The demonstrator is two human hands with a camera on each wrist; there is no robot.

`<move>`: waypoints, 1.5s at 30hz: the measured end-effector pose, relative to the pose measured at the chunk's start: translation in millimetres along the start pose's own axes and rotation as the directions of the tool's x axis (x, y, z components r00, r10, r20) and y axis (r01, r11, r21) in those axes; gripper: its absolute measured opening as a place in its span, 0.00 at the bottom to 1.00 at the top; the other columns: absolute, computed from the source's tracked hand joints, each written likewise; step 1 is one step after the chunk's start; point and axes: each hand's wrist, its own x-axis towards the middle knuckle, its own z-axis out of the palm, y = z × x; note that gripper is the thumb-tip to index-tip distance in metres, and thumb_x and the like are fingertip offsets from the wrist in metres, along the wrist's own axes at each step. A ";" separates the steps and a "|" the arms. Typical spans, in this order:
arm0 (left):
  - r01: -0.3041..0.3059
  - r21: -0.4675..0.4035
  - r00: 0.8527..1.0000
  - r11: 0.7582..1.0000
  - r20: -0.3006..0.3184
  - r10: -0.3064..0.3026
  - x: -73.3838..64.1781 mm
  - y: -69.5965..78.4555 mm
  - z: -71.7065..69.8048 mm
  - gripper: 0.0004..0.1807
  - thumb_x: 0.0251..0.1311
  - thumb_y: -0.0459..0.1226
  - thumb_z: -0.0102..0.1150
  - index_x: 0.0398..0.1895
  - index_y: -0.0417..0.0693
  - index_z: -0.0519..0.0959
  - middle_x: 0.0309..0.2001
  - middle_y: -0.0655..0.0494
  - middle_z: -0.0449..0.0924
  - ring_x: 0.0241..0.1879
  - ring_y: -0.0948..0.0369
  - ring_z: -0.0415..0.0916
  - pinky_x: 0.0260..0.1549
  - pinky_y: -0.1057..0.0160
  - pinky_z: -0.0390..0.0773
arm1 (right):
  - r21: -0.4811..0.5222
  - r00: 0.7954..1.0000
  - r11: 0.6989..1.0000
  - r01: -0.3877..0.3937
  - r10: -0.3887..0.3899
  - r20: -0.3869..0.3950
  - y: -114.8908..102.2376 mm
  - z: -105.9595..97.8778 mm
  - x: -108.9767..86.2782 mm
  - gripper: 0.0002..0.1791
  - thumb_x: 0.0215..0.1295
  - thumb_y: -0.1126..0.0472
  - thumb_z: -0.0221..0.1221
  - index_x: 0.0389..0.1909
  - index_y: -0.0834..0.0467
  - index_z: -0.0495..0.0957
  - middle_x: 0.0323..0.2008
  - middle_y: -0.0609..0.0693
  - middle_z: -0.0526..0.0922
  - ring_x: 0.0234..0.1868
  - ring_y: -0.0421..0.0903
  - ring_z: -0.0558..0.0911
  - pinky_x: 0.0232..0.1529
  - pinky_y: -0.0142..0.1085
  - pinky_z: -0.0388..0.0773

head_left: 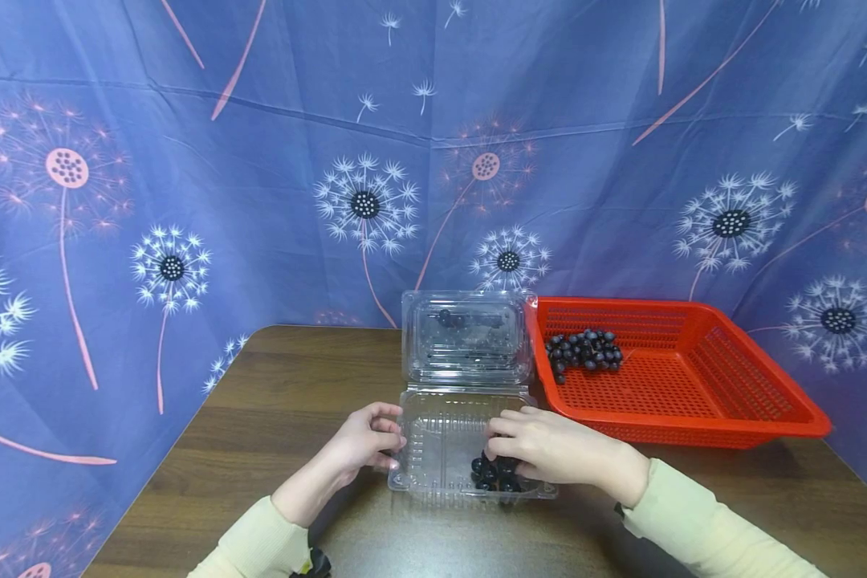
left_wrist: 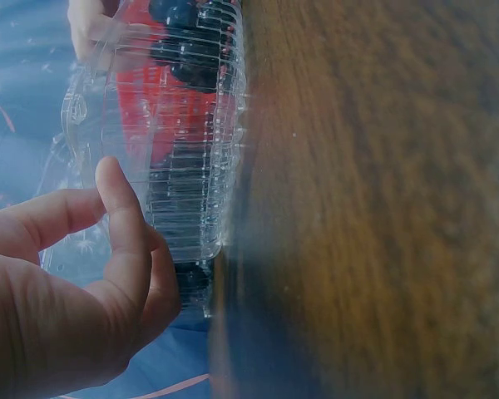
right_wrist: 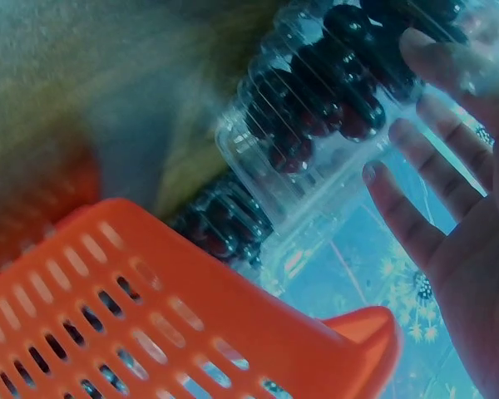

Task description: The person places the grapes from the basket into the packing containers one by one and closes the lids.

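A clear plastic clamshell box (head_left: pixel 433 474) lies on the table with its lid (head_left: pixel 470 337) raised at the back. Dark grapes (head_left: pixel 486 475) sit in the front right corner of the box. My right hand (head_left: pixel 542 445) is over these grapes, fingertips down among them in the head view. In the right wrist view its fingers (right_wrist: pixel 407 208) are spread and fairly straight, with the thumb overlapping the grapes. At the box's left side, my left hand (head_left: pixel 364 445) has loosely bent fingers right at the rim; the left wrist view shows them close against the clear wall.
A red plastic basket (head_left: pixel 694 425) with slotted walls stands to the right of the box. Inside its left end lies a bunch of dark grapes (head_left: pixel 585 351). The wooden table (head_left: pixel 289 377) ends at a blue dandelion-print cloth (head_left: pixel 274 201).
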 end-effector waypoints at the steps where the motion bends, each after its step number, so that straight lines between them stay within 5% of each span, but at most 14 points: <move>1: 0.000 0.000 1.000 1.000 0.001 0.000 0.0 0.2 -0.1 0.28 0.54 0.23 0.56 0.60 0.29 0.62 0.34 0.51 0.71 0.33 0.58 0.75 0.23 0.63 0.81 | 0.001 1.000 1.000 -0.002 0.002 0.006 0.1 -1.8 0.3 0.25 0.37 0.56 0.74 0.39 0.45 0.74 0.43 0.38 0.74 0.43 0.37 0.74 0.37 0.35 0.76; 11: 0.001 0.005 1.000 1.000 0.000 -0.001 -0.3 0.9 0.3 0.28 0.54 0.23 0.57 0.59 0.29 0.62 0.34 0.51 0.71 0.32 0.58 0.75 0.22 0.64 0.81 | -0.016 0.999 1.000 0.004 -0.004 0.033 2.5 -21.5 2.4 0.25 0.39 0.55 0.74 0.41 0.45 0.75 0.45 0.39 0.75 0.46 0.39 0.74 0.44 0.38 0.78; 33: 0.018 -0.001 1.000 1.000 0.008 -0.018 0.4 0.6 -0.5 0.29 0.53 0.23 0.57 0.60 0.29 0.62 0.34 0.50 0.71 0.33 0.57 0.75 0.23 0.64 0.81 | -0.090 1.000 0.996 -0.008 0.006 -0.023 27.7 -57.9 -8.2 0.25 0.39 0.58 0.73 0.42 0.46 0.76 0.43 0.39 0.76 0.43 0.40 0.75 0.34 0.37 0.75; 45: 0.017 -0.001 1.000 1.000 0.007 -0.017 -1.3 0.1 0.3 0.30 0.53 0.23 0.57 0.60 0.29 0.62 0.35 0.50 0.71 0.33 0.58 0.75 0.23 0.64 0.81 | -0.118 0.991 0.989 -0.093 0.103 0.086 46.4 -70.8 -15.8 0.25 0.44 0.56 0.72 0.46 0.48 0.76 0.47 0.44 0.78 0.49 0.45 0.76 0.44 0.46 0.79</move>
